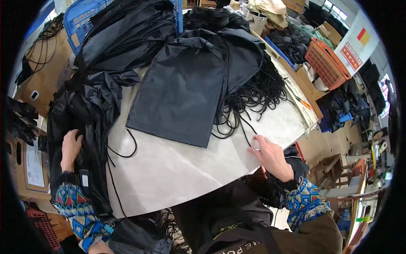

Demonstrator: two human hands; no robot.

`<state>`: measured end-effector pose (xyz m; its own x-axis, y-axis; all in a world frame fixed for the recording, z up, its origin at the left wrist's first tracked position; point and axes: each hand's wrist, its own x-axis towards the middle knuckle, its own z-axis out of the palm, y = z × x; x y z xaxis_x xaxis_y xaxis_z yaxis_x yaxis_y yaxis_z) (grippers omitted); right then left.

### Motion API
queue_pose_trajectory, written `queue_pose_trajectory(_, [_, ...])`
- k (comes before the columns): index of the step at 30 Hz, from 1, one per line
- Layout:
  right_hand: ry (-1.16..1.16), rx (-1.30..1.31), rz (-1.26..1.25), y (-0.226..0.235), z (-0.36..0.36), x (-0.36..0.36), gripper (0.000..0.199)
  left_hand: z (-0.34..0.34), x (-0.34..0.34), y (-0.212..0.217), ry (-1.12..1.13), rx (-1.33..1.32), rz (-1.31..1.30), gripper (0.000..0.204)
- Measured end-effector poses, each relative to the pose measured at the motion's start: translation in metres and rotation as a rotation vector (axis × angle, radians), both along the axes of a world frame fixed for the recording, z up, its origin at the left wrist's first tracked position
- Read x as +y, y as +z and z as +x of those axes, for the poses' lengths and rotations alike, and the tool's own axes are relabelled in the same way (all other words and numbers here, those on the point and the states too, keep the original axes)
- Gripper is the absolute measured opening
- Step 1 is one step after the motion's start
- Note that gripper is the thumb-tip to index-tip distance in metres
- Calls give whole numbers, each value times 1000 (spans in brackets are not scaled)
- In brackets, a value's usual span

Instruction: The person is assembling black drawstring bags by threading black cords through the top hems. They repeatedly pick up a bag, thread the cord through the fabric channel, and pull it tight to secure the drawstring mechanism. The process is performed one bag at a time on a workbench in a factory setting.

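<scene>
A flat black drawstring bag [179, 91] lies on the pale tabletop [165, 171], its bottom edge toward me. Black cords [253, 93] spill in a tangle from its right side. My right hand [270, 156] is over the right of the table, thumb and fingers closed around a cord's end. At the left, my left hand [71, 148] rests against a heap of black bags [91, 108], its fingers curled into the fabric and partly hidden. One loose cord [131, 146] loops from that heap onto the tabletop.
More black bags [131, 36] pile up at the back against a blue plastic crate [78, 23]. Orange-handled snips [303, 103] lie near the right table edge. Beyond are an orange basket [325, 63] and a wooden stool [332, 169]. Cardboard boxes [31, 165] stand at the left.
</scene>
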<state>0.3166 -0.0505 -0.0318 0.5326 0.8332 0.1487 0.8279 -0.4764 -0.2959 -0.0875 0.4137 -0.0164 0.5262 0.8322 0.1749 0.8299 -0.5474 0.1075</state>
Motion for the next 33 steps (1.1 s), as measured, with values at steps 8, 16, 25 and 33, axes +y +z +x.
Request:
queue_pose_trajectory(8, [538,700,-70,39,-67,-33,16,158,-292,19,-627,-345,-812,21])
queue_pose_trajectory(16, [644,883,-62,49,-81,-80,17,182,-392,13,-299,-1180,-2120,23])
queue_pose_trajectory(25, [296,36,27,17,-18,-107,7,23,-352,125,-1290,-2300,-1278,19])
queue_pose_trajectory(33, [-87,-98,321,101,53,-69,26,36,-363,57,-370,-2266,-1309,29])
